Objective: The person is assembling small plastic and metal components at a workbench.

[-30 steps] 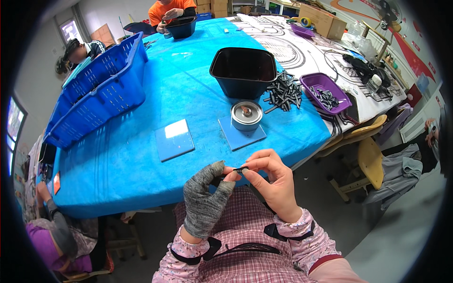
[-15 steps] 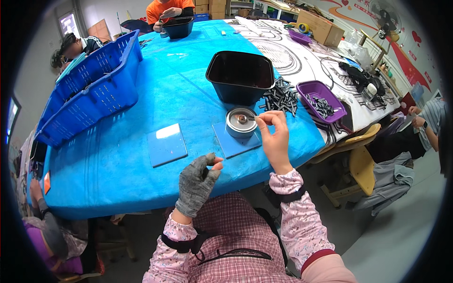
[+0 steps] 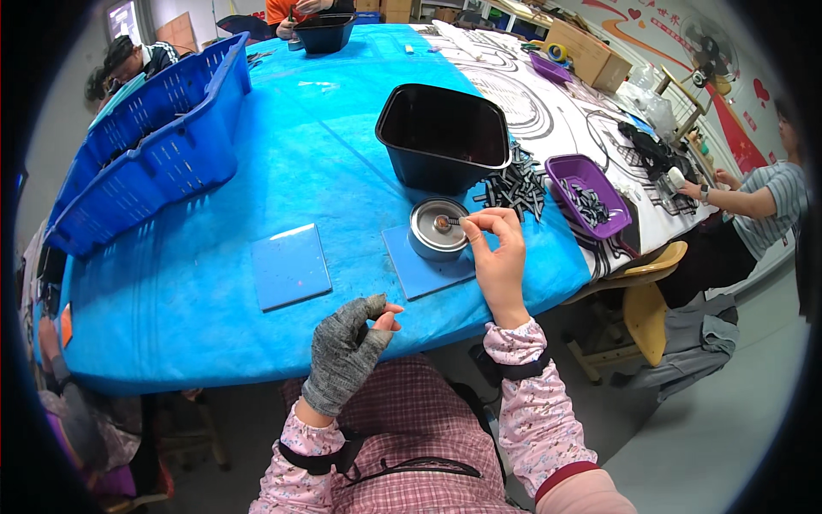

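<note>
Pinched between the thumb and forefinger of my bare right hand (image 3: 498, 257) is a small dark ribbed rod (image 3: 455, 221). Its inner end is over the brownish centre of a round metal tin (image 3: 437, 247). That tin stands on a blue square tile (image 3: 413, 276) near the front of the table. My left hand (image 3: 349, 349), in a grey glove with bare fingertips, hovers at the table edge, its fingertips drawn together. Whether anything small is between them is too fine to see. A second blue tile (image 3: 291, 267) lies to the left.
Behind the tin stands a deep black tub (image 3: 437, 176). Dark grey short pieces (image 3: 516, 184) are heaped beside it, and more lie in a purple basket (image 3: 623, 224). A large blue crate (image 3: 163, 167) occupies the left side. Other people are around the table; a yellow chair (image 3: 642, 321) stands right.
My right hand has brought the small rod slightly inward over the tin's centre. My left hand has shifted little, its fingertips closer together. The person at the right has come further into view.
</note>
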Demonstrator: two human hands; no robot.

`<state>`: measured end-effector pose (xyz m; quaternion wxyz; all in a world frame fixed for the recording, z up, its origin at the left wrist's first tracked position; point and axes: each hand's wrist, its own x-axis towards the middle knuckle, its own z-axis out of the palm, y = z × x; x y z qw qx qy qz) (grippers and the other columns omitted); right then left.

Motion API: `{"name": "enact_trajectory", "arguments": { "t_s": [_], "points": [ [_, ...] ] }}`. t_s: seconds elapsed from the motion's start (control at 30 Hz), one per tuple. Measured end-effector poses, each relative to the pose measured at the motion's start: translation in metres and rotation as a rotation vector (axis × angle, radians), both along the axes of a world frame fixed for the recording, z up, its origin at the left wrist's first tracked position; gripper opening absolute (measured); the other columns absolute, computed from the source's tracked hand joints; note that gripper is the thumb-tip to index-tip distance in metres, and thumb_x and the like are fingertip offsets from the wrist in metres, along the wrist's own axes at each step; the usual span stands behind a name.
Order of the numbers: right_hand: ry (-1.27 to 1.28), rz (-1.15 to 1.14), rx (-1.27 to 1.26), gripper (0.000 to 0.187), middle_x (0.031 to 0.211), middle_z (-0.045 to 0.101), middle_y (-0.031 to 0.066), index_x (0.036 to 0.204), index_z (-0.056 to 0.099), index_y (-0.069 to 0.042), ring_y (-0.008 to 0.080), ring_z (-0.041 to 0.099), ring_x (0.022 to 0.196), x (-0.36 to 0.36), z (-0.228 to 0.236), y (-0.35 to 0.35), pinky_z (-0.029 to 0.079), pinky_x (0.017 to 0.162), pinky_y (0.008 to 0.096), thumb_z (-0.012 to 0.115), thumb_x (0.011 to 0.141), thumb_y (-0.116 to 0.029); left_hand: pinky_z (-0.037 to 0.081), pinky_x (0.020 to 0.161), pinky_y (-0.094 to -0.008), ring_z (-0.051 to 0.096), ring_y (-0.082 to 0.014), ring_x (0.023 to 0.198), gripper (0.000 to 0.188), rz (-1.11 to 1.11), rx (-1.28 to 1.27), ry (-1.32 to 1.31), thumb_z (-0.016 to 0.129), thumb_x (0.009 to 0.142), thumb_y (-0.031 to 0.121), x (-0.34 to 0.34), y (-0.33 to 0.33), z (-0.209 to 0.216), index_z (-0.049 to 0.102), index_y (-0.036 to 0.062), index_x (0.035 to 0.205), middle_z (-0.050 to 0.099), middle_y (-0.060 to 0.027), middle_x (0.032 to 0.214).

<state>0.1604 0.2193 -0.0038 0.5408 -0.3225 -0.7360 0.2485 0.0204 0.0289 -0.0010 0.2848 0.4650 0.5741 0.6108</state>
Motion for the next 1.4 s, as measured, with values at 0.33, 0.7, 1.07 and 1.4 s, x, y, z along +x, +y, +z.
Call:
{"name": "enact_trajectory", "arguments": {
  "t_s": [0.33, 0.7, 1.07, 1.4],
  "points": [
    [-0.007, 0.002, -0.009, 0.009, 0.089, 0.060, 0.0069, 0.081, 0.067, -0.003, 0.0217, 0.057, 0.087, 0.001, 0.001, -0.001, 0.045, 0.079, 0.0323, 0.072, 0.080, -0.009, 0.048, 0.057, -0.0223, 0.063, -0.0079, 0.068, 0.015, -0.034, -0.036, 0.031, 0.062, 0.092, 0.014, -0.002, -0.001, 0.004, 0.068, 0.0044, 0.101, 0.068, -0.0053, 0.080],
    [0.002, 0.013, -0.018, 0.009, 0.088, 0.060, 0.0068, 0.081, 0.067, -0.002, 0.0200, 0.058, 0.084, 0.001, 0.000, -0.001, 0.046, 0.076, 0.0306, 0.073, 0.080, -0.009, 0.044, 0.060, -0.0211, 0.052, -0.0045, 0.066, 0.017, -0.040, -0.106, 0.000, 0.058, 0.094, 0.016, -0.001, -0.003, 0.009, 0.068, 0.0034, 0.100, 0.067, -0.0017, 0.079],
    [0.010, 0.024, -0.032, 0.009, 0.088, 0.060, 0.0072, 0.081, 0.067, -0.002, 0.0196, 0.058, 0.083, 0.001, 0.000, -0.001, 0.046, 0.076, 0.0303, 0.073, 0.080, -0.008, 0.044, 0.059, -0.0218, 0.052, -0.0046, 0.065, 0.017, -0.035, -0.082, 0.015, 0.058, 0.094, 0.017, -0.001, -0.001, 0.006, 0.068, 0.0038, 0.099, 0.066, -0.0012, 0.079],
    [0.054, 0.051, -0.056, 0.008, 0.089, 0.059, 0.0079, 0.083, 0.066, -0.001, 0.0180, 0.058, 0.084, 0.002, 0.004, -0.003, 0.046, 0.076, 0.0294, 0.071, 0.082, -0.008, 0.042, 0.060, -0.0210, 0.051, -0.0044, 0.066, 0.018, -0.033, -0.091, -0.027, 0.058, 0.094, 0.019, 0.001, -0.002, 0.012, 0.069, 0.0046, 0.098, 0.066, 0.0004, 0.077]
  ]
}}
